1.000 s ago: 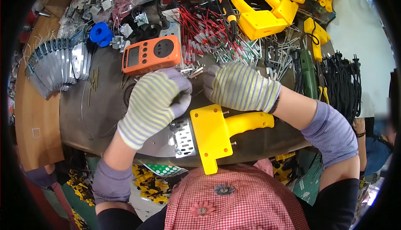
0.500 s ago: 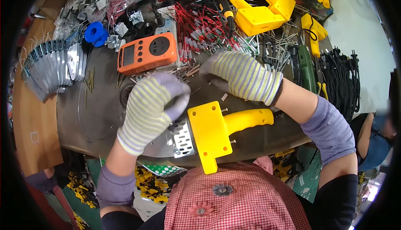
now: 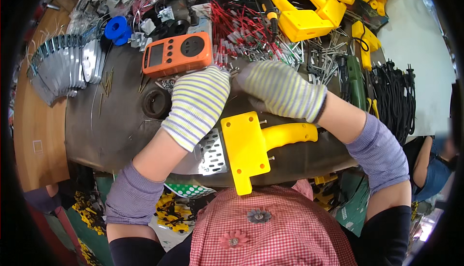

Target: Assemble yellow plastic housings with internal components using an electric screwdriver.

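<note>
I am holding my gloved left hand [image 3: 199, 102] and right hand [image 3: 282, 89] close together near the centre of the frame, the fingers of both curling in; the fingertips are staying out of sight, so I cannot tell whether either one is pinching anything. Just below them, a yellow housing [image 3: 245, 140] is lying on the worktop [image 3: 111, 133], its handle pointing toward the right of the frame. A perforated metal plate [image 3: 213, 153] is showing at its left edge, partly behind my left wrist. An orange meter [image 3: 177, 54] is sitting just above my left hand, and a black ring [image 3: 147, 106] is lying to that hand's left. Red wires [image 3: 229, 17] are spreading across the upper middle, a blue spool [image 3: 117, 30] is resting at the upper left, and black cords [image 3: 396, 94] are bunching at the right
</note>
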A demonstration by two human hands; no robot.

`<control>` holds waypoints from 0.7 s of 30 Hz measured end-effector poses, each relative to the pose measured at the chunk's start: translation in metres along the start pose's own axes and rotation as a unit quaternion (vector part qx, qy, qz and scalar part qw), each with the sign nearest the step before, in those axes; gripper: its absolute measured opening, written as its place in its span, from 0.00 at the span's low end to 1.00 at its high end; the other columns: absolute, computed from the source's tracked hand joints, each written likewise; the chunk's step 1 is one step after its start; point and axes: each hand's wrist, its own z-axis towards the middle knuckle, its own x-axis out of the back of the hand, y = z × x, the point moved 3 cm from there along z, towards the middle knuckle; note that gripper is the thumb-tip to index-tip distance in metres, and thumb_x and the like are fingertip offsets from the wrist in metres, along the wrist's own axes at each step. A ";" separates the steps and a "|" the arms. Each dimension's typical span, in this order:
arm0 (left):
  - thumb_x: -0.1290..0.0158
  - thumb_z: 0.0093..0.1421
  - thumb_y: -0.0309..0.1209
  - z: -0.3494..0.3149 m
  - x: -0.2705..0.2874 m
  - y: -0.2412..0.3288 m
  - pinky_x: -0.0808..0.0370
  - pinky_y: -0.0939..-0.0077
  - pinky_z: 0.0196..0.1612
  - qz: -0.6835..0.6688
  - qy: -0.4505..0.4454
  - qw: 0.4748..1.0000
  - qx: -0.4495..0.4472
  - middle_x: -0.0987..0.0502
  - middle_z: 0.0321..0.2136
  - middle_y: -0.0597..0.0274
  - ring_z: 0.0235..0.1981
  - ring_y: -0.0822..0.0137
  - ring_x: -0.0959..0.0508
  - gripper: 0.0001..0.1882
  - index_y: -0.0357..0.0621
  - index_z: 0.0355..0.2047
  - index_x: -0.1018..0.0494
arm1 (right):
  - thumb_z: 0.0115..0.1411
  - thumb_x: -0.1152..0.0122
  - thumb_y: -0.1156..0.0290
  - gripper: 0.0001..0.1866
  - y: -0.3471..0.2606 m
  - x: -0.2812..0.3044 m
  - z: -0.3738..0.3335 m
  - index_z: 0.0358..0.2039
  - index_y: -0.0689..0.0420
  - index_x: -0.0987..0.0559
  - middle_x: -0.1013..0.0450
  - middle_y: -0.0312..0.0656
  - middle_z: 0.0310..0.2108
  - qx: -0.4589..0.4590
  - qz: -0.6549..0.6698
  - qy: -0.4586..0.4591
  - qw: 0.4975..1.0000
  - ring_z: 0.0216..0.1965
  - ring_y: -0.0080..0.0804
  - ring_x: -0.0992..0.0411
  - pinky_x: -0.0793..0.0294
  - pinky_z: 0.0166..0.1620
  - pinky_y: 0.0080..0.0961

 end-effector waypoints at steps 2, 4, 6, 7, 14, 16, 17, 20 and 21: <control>0.48 0.57 0.31 -0.001 -0.001 -0.003 0.25 0.62 0.22 0.034 0.004 0.999 -0.038 0.26 0.18 0.56 0.20 0.56 0.21 0.05 0.45 0.28 0.27 | 0.53 0.36 0.75 0.15 0.000 0.006 -0.010 0.42 0.58 0.23 0.22 0.47 0.33 -0.105 0.275 0.063 0.954 0.37 0.41 0.21 0.21 0.43 0.31; 0.48 0.58 0.31 0.002 0.003 -0.001 0.26 0.63 0.22 0.018 -0.011 1.000 -0.015 0.26 0.18 0.56 0.19 0.56 0.21 0.05 0.44 0.28 0.27 | 0.55 0.38 0.76 0.14 -0.009 0.008 -0.017 0.43 0.60 0.24 0.24 0.37 0.33 -0.186 0.480 0.049 0.856 0.36 0.24 0.25 0.24 0.43 0.23; 0.49 0.60 0.31 0.002 0.005 -0.001 0.26 0.65 0.20 0.015 -0.030 0.999 0.005 0.26 0.17 0.57 0.18 0.58 0.21 0.05 0.45 0.29 0.27 | 0.55 0.38 0.76 0.14 -0.011 0.006 -0.020 0.43 0.61 0.25 0.25 0.35 0.33 -0.210 0.517 0.015 0.830 0.36 0.20 0.26 0.25 0.43 0.21; 0.49 0.60 0.31 0.002 0.007 -0.001 0.26 0.65 0.20 0.014 -0.028 0.999 0.004 0.26 0.17 0.57 0.18 0.58 0.21 0.05 0.45 0.29 0.27 | 0.55 0.37 0.76 0.16 -0.011 0.003 -0.022 0.45 0.59 0.25 0.26 0.33 0.36 -0.209 0.524 -0.011 0.825 0.38 0.18 0.27 0.25 0.43 0.20; 0.42 0.53 0.25 -0.028 0.045 -0.017 0.27 0.70 0.26 -0.220 0.214 0.949 -0.078 0.22 0.25 0.61 0.24 0.65 0.21 0.07 0.45 0.33 0.25 | 0.56 0.36 0.75 0.17 -0.022 0.017 -0.037 0.47 0.59 0.24 0.24 0.38 0.38 -0.154 0.396 0.052 0.904 0.42 0.25 0.24 0.24 0.48 0.24; 0.38 0.48 0.20 -0.049 0.060 -0.019 0.28 0.74 0.28 -0.428 0.103 0.897 0.042 0.22 0.27 0.64 0.25 0.70 0.24 0.11 0.44 0.32 0.25 | 0.58 0.38 0.79 0.17 -0.026 0.028 -0.049 0.48 0.61 0.24 0.22 0.42 0.39 -0.143 0.388 0.097 0.905 0.44 0.30 0.22 0.23 0.49 0.26; 0.38 0.47 0.19 -0.058 0.067 -0.017 0.29 0.78 0.30 -0.497 -0.003 0.858 0.132 0.22 0.28 0.66 0.26 0.74 0.25 0.10 0.43 0.30 0.24 | 0.58 0.38 0.79 0.17 -0.027 0.030 -0.054 0.48 0.61 0.24 0.22 0.42 0.39 -0.145 0.391 0.095 0.904 0.44 0.30 0.22 0.23 0.49 0.26; 0.35 0.46 0.21 -0.084 0.075 -0.005 0.27 0.78 0.31 -0.568 -0.020 0.814 0.120 0.22 0.28 0.67 0.28 0.73 0.23 0.09 0.45 0.27 0.23 | 0.56 0.34 0.79 0.19 -0.041 0.036 -0.074 0.50 0.58 0.23 0.22 0.41 0.38 -0.193 0.373 0.118 0.900 0.39 0.29 0.20 0.21 0.44 0.24; 0.33 0.45 0.23 -0.089 0.077 0.000 0.26 0.76 0.33 -0.531 0.001 0.845 0.059 0.21 0.28 0.65 0.29 0.69 0.22 0.10 0.45 0.28 0.22 | 0.56 0.34 0.79 0.19 -0.048 0.036 -0.076 0.50 0.58 0.23 0.22 0.41 0.38 -0.193 0.375 0.116 0.899 0.39 0.29 0.20 0.21 0.44 0.24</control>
